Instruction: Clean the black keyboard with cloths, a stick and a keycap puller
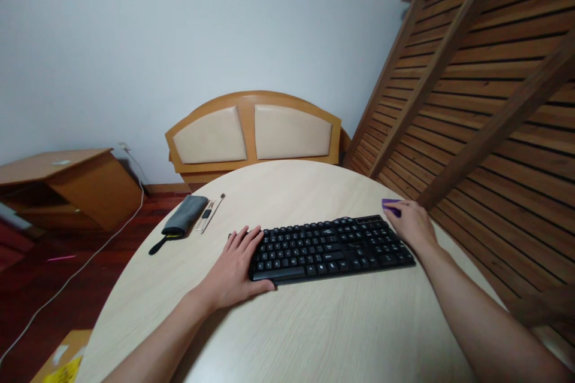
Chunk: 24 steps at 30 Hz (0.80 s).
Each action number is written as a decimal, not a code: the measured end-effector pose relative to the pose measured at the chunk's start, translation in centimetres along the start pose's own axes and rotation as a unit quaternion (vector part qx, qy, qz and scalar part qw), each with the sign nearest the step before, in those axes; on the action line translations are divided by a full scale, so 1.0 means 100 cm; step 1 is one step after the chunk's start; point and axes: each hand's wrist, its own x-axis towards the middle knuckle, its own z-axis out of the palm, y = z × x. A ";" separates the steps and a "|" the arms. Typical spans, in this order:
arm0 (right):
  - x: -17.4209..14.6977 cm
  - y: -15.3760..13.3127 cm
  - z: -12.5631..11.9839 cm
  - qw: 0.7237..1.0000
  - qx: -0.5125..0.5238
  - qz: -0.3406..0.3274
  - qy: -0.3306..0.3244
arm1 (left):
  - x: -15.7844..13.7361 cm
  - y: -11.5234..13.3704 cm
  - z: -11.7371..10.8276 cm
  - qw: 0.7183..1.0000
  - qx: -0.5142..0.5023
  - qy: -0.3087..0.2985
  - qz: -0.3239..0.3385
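Note:
A black keyboard [321, 254] lies flat on the round, pale wood-grain table [341, 323]. My left hand [238, 266] grips its left end, with the fingers over the far corner and the thumb along the near edge. Past the keyboard's far right corner, my right hand [412, 224] is closed on a small purple cloth [390, 203]. Part of that cloth is hidden behind the fingers, and it sits at the table's right side. A short piece of black cable [344, 218] shows behind the keyboard.
At the table's left are a grey pouch [186, 215] with a black strap and a thin, dark-tipped stick [214, 210] by a small packet [205, 215]. A wooden slatted frame [485, 102] leans close on the right. A headboard [251, 125] stands behind; a white cord [90, 260] crosses the floor.

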 end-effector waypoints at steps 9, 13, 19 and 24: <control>0.005 0.013 0.012 1.000 0.014 0.004 -0.019 | 0.001 0.003 -0.001 1.000 -0.003 0.003 -0.007; 0.005 -0.014 -0.006 0.998 0.057 -0.016 0.010 | 0.001 0.003 -0.003 1.000 -0.013 0.000 -0.011; -0.027 -0.110 -0.046 0.973 0.145 -0.179 -0.026 | 0.003 -0.021 -0.013 0.991 -0.069 0.082 -0.076; -0.069 -0.168 -0.058 0.931 0.123 -0.296 -0.176 | 0.004 -0.075 -0.011 0.963 -0.012 0.162 -0.216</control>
